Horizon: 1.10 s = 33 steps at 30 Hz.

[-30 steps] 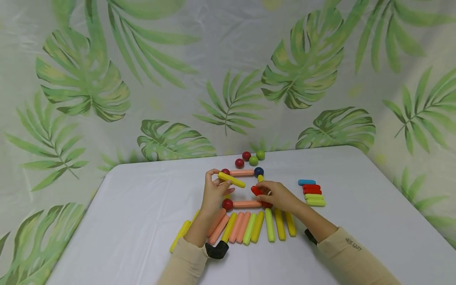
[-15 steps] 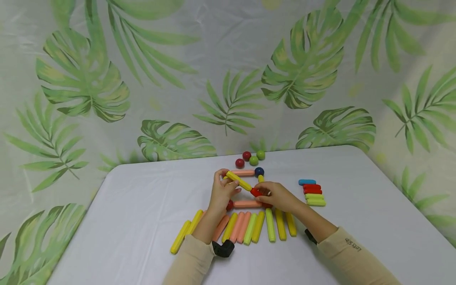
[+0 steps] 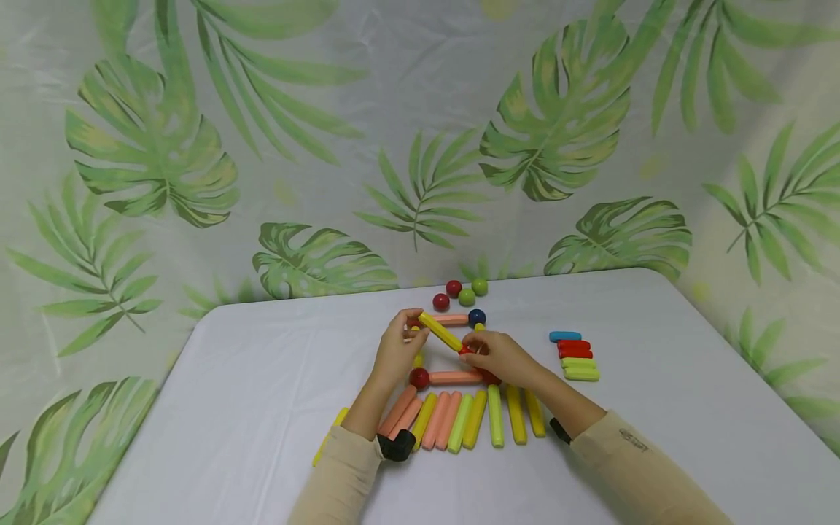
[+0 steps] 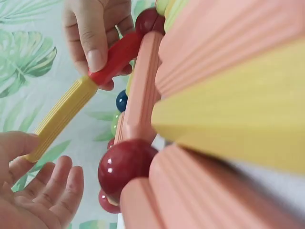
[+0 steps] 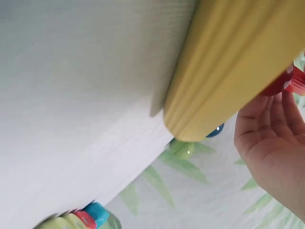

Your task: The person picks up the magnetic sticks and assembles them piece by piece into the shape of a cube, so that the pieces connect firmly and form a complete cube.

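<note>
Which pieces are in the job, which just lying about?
In the job:
yellow stick, pinched by left hand
red stick, held by right hand
ball-and-stick frame, probably

Lying about, perhaps spares:
row of long sticks
short sticks at right
four loose balls

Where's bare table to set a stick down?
Left of the left hand, out to the left edge of the table; between the short sticks and the right edge. Crowded: the middle, with frame, stick row and right hand.

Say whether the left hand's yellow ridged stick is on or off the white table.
Off: the left hand pinches the yellow stick; left wrist view shows leafy backdrop behind it.
</note>
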### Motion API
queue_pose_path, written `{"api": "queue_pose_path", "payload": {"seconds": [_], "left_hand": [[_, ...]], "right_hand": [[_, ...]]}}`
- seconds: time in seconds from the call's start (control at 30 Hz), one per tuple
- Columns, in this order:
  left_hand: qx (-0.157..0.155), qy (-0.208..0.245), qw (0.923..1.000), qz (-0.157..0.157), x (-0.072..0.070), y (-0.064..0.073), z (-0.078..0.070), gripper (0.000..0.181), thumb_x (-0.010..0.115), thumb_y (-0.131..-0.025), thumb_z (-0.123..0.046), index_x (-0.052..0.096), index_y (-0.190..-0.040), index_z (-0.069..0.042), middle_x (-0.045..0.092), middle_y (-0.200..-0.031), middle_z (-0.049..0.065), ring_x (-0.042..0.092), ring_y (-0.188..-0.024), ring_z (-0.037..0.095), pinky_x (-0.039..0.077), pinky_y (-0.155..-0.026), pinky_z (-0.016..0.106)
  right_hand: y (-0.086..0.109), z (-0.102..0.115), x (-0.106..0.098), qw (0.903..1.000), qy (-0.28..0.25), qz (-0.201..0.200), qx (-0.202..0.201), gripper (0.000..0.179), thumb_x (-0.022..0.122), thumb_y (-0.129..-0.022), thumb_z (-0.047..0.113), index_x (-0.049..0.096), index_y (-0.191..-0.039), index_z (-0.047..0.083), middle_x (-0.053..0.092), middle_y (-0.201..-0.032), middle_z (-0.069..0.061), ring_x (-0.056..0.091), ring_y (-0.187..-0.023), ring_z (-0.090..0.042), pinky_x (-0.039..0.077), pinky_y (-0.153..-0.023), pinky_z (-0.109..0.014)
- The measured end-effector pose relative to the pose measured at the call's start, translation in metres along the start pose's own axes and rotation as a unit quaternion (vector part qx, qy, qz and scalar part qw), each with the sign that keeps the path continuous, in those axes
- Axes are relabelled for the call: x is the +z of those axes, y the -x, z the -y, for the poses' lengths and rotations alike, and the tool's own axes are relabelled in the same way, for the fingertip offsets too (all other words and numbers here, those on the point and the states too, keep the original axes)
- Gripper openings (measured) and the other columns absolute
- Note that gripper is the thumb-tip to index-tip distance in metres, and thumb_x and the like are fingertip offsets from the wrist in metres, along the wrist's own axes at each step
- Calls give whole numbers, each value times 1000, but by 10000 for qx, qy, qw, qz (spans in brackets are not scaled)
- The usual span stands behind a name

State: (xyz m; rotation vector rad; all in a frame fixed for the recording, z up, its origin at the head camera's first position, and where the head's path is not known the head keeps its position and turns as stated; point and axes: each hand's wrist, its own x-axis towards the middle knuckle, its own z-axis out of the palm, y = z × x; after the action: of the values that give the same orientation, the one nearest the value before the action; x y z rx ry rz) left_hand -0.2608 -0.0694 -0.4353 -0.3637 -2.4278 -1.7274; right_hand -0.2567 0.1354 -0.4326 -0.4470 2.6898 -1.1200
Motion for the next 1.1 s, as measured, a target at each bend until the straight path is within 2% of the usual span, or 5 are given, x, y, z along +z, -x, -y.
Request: {"api": "queue_pose_path", "payload": {"seconds": [0.17,0.3,0.53,0.83,1.1], "left_hand": [[-22,-482,9983,338,-7,-4,1,38,58,-87,-8,49,-123,-6,50,-113,12,55,-93,25,50,-71,30],[-118,-872,9935,726,-11,-8,3,47,60,-85,-3,44,-129,-4,47,-115,18,53,-98,32,49,-74,34],[-447,-1451,9822,1109,-13,-20,12,53,64,-82,-6,43,-131,-6,39,-123,19,50,-99,31,45,-83,36],[-999,-1159,9809,1204,-15,-30,30,67,67,-80,-8,34,-138,-11,27,-136,19,51,-98,29,46,-82,35],[-960,-1028,9814,1308,-15,-30,34,62,67,-80,-8,39,-134,-10,28,-135,19,52,-96,28,48,-77,33]], "right_hand": [[-9,3,3,9997,-77,-216,-30,22,63,-85,30,63,-101,14,57,-87,3,51,-80,-16,46,-73,-31],[-13,5,6,9992,25,-389,83,23,64,-84,29,64,-99,12,56,-85,1,49,-78,-17,44,-71,-30],[-20,7,9,9987,54,-482,175,20,65,-84,21,64,-97,7,56,-80,-2,49,-74,-17,44,-68,-28],[-28,3,13,9981,287,-473,283,16,67,-82,18,65,-91,5,56,-74,-1,49,-69,-15,44,-62,-25],[-28,6,15,9966,554,-475,377,14,69,-80,18,65,-86,6,56,-69,0,50,-64,-14,43,-58,-25]]}}
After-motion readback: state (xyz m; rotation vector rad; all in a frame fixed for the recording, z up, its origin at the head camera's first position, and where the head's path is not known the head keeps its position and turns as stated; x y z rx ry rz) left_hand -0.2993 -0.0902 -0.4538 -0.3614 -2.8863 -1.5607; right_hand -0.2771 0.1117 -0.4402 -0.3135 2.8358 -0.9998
